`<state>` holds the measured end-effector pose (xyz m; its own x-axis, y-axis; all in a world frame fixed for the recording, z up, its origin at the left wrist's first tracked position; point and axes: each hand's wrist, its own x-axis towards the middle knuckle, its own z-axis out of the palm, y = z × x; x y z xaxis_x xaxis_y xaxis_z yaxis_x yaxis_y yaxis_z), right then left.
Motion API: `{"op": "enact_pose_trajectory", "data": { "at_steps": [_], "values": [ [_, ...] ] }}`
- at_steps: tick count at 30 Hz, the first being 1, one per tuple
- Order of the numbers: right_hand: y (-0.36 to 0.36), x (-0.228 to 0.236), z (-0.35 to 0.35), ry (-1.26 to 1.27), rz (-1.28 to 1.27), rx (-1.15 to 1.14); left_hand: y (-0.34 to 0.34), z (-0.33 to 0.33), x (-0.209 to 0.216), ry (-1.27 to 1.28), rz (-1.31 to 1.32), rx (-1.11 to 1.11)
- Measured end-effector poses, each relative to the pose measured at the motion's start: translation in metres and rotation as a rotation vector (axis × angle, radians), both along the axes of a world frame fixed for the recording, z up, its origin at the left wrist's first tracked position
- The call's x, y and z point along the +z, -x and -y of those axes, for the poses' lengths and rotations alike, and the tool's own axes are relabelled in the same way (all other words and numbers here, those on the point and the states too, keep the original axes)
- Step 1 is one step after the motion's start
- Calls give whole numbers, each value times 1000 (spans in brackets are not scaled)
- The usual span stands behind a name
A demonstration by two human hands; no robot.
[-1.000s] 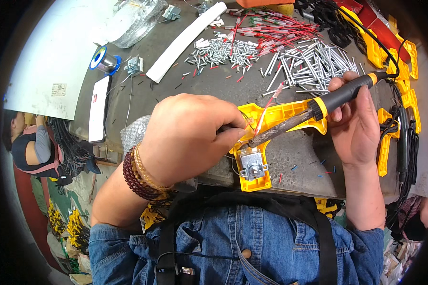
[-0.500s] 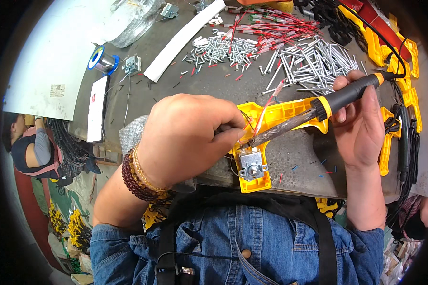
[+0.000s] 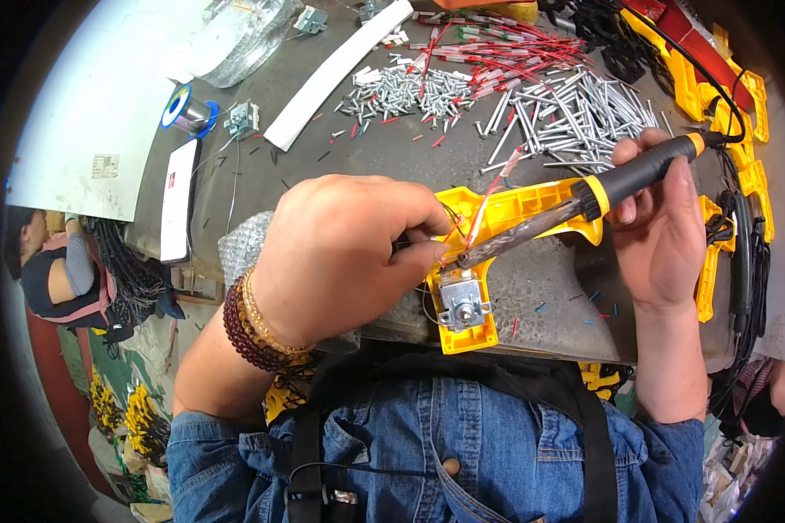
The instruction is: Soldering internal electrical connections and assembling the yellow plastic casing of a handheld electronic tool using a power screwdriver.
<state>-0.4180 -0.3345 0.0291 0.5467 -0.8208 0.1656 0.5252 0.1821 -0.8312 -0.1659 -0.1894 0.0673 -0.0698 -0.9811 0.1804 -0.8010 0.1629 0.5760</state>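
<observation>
My right hand [image 3: 663, 218] grips a soldering iron [image 3: 641, 177] by its black handle with yellow rings. The iron's thick metal shaft slants down left, and its tip meets the top of a small silver metal component [image 3: 462, 301]. That component sits in a yellow plastic housing [image 3: 523, 212] on the table. My left hand [image 3: 349, 248] is closed in a pinch beside the tip, on a thin red wire [image 3: 453, 232]; the fingertips are partly hidden. A red lead with a clear sleeve [image 3: 484, 209] rises across the housing.
Silver screws [image 3: 410, 94], long bolts [image 3: 575, 118] and red wires [image 3: 514, 52] lie heaped at the back. A solder spool [image 3: 188, 113], white strip [image 3: 340, 74] and bubble wrap [image 3: 244, 244] are leftward. More yellow housings [image 3: 754, 192] line the right. Another person [image 3: 61, 270] is far left.
Almost nothing differs. The iron, the housing and both hands hold nearly the same place, with only a very slight shift of my left hand and forearm.
</observation>
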Motion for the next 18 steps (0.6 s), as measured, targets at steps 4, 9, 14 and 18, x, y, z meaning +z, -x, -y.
{"op": "enact_pose_trajectory", "data": {
  "at_steps": [4, 9, 14, 18],
  "values": [
    [9, 1, 9, 0, 34, -11, 1, 0, 0, 5, 10, 0],
    [13, 0, 16, -58, 26, 18, 0, -1, -2, 28, 7, -6],
    [11, -4, 19, -98, -15, 11, 1, -2, 0, 17, -4, 6],
    [10, -5, 21, -108, -26, 4, 1, -3, -2, 0, -32, 16]
  ]
}}
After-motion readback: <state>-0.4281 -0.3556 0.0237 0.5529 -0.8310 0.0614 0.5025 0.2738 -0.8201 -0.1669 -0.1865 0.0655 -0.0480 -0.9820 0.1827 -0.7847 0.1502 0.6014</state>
